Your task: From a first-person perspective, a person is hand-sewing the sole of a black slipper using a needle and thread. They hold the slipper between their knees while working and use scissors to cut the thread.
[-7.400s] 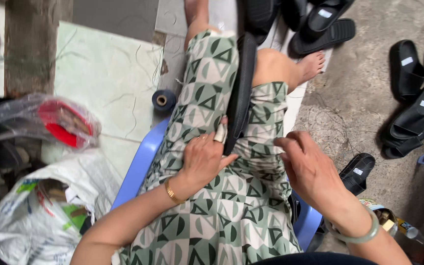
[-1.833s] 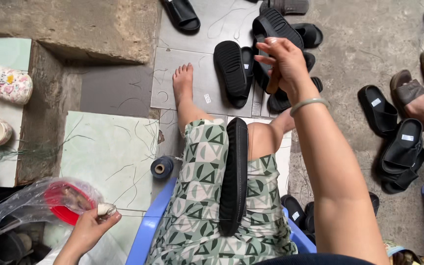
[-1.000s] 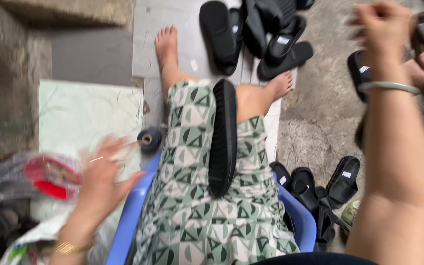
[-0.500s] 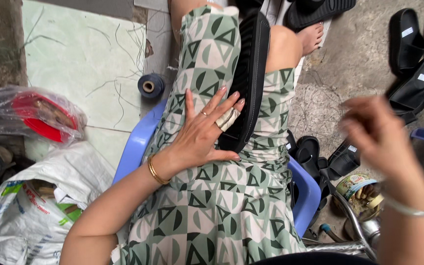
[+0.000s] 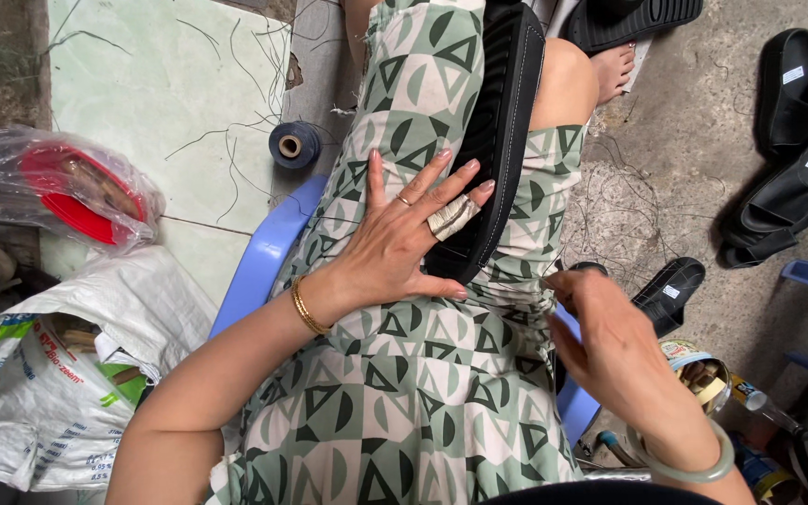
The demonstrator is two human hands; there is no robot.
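Left hand (image 5: 395, 248) flat and spread wide now, palm on the patterned lap, fingertips pressing the edge of the black sandal sole (image 5: 497, 140); gripping nothing, just pinning it, one finger wrapped in pale tape. Half a second back that same hand was already on the sole, so no change there. Right hand (image 5: 614, 351) though, back in from its long reach toward the footwear on the ground, now close beside the lap at the sole's near end, fingers curled in; turned away from the camera, so no telling whether anything sits pinched inside. Reads as both hands gathering on the sole again, likely ready to work on it. Sole itself lying lengthwise along the thigh, tread side up, far end pointing away. Off to the left: a clear plastic bag (image 5: 58, 182) over something red and round, sitting at the edge of a pale green tile; below it a crumpled white sack (image 5: 49, 393) with green and red printing, mouth open. Dark blue spool of thread (image 5: 294, 144) on the floor by the blue plastic chair (image 5: 259, 262). Right side: black sandals (image 5: 792, 192) with small white stickers, and a round open tin (image 5: 703, 369) by the chair leg.
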